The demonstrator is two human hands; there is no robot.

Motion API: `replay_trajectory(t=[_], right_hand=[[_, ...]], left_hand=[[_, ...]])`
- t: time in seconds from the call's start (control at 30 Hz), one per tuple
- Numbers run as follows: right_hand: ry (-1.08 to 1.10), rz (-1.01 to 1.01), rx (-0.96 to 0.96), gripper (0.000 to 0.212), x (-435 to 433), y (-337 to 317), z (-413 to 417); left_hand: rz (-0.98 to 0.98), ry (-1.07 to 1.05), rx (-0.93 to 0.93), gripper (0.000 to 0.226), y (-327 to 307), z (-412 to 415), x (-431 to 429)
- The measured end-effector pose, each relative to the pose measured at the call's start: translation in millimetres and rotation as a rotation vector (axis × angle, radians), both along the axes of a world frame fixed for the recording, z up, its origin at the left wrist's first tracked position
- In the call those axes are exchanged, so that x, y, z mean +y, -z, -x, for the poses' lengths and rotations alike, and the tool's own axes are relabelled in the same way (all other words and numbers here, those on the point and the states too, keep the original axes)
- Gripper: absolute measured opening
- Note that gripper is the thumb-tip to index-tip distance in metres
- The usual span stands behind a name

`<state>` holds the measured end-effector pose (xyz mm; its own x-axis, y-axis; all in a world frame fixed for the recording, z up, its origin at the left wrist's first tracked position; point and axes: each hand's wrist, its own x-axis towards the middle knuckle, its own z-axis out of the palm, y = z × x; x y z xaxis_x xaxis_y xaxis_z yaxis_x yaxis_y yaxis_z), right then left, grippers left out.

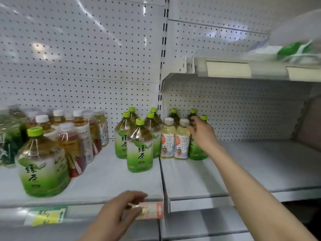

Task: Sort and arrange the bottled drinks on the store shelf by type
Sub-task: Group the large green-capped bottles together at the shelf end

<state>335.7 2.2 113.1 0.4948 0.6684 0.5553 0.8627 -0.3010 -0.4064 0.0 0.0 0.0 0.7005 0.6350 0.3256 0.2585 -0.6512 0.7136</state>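
Head view, only one. Right grip (202, 131) reaches deep onto the right shelf (251, 164), back of hand to camera, fingers spread against the green-cap bottles (173, 115) at the rear. Whether the fingers close round one or only touch it: cannot tell, palm side hidden. Just left of this grip, two pale tea bottles (167, 140) with white caps stand side by side, touching, in front of that green row. Different type, so the reach probably goes past them to pull green stock out. Further left, across the shelf join, green tea cluster (137, 146) stands upright, labels forward, grouped by kind. Far left, mixed group (76, 134) of white-cap amber and red-label bottles, packed tight, looks unsorted. One large green tea bottle (43, 164) sits at its front, apart from its own kind. Left grip (119, 211) is low and near the camera, fingers loosely curled, nothing in it, fingertips at the price tag (152, 210) on the lip of the left shelf (104, 181); probably steadying. Above the right grip, upper shelf (225, 70) carries a blurred green-and-white pack (295, 49). Behind all, white pegboard (78, 58); store fixture, flat light, some glare.
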Motion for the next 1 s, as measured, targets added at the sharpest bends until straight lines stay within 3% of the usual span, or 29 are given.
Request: replay_trajectory(t=[0.13,0.2,0.47,0.57,0.67,0.8,0.87,1.0], right_hand=[[-0.009,0.288,0.135,0.059,56.5,-9.8,-12.5],[-0.008,0.342,0.085,0.058,67.0,-3.9,-19.6],[-0.219,0.319,-0.138,0.045,12.4,7.5,-11.8],[-0.329,0.237,-0.151,0.041,-14.4,8.7,10.8],[-0.412,0.169,-0.145,0.04,-25.4,9.9,23.1],[-0.528,0.196,0.103,0.062,-17.2,0.2,10.4],[-0.483,0.115,0.232,0.058,2.0,-2.5,-5.2],[-0.318,0.144,0.234,0.055,57.2,9.8,-24.9]], left_hand=[[-0.113,-0.06,0.033,0.029,-24.2,-50.4,20.8],[-0.11,-0.075,0.028,0.029,-27.0,-69.0,29.0],[-0.072,-0.132,-0.073,0.049,-18.2,-133.9,39.2],[-0.021,-0.139,-0.101,0.072,-15.5,-162.2,36.2],[0.059,-0.133,-0.149,0.072,-16.4,-179.7,34.9],[0.14,-0.15,-0.2,0.067,-17.8,-183.4,36.3],[0.172,-0.166,-0.26,0.062,-17.8,-178.7,31.9],[0.25,-0.244,-0.373,0.054,-20.2,-156.9,20.0]])
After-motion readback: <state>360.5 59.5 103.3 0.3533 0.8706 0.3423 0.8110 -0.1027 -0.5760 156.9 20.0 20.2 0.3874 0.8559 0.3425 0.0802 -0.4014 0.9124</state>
